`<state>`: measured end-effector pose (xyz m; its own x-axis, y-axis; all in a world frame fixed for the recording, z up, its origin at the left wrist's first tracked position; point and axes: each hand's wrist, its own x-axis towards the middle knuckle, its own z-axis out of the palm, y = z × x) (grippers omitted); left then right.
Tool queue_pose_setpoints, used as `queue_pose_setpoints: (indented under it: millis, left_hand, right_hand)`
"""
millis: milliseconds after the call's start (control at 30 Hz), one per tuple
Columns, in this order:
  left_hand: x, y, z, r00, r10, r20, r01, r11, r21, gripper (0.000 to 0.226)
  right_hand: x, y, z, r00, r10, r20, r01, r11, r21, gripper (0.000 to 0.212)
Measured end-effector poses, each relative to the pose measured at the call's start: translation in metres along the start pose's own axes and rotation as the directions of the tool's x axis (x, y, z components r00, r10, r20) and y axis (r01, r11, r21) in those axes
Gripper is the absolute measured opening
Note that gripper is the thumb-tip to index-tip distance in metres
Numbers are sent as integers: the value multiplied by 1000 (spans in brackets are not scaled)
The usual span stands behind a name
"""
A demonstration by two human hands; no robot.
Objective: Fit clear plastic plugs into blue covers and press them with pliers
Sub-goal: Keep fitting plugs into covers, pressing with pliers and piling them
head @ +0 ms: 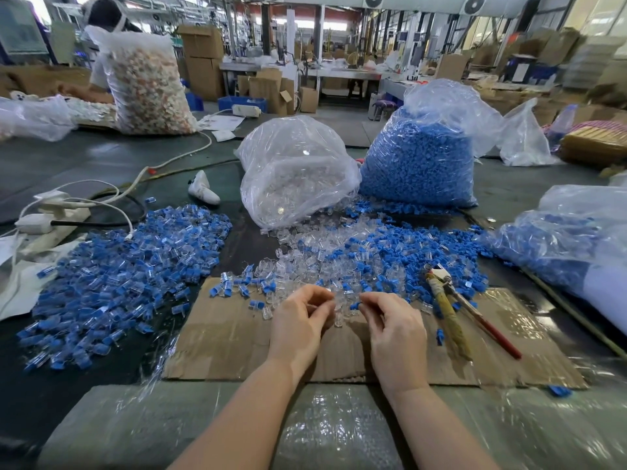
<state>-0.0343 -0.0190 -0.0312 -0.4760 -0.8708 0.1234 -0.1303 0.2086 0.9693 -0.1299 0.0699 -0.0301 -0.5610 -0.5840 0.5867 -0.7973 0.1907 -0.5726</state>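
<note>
From the head camera, both hands worked over a cardboard sheet (237, 337) at the near edge of a mixed heap of loose clear plugs (305, 262) and blue covers (390, 245). The left hand (298, 325) had its fingers curled, pinching what looked like a clear plug (hard to tell against the heap); the right hand (395, 329) pinched a blue cover (355, 305) at its fingertips. Pliers (454, 310) lay untouched just right of it. Assembled pieces (118, 273) were piled at left. No readable writing showed anywhere.
</note>
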Motion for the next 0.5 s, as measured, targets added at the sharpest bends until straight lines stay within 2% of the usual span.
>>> queue_pose_setpoints:
  millis: [200, 500]
  left_hand:
    - [1, -1, 2, 1000, 10, 27, -10, 1000, -4, 16]
    - [0, -1, 1, 998, 25, 60, -25, 1000, 11, 18]
  right_hand:
    - [-1, 1, 0, 1000, -1, 16, 1, 1000, 19, 4]
    - [-1, 1, 2, 996, -1, 94, 5, 999, -44, 13]
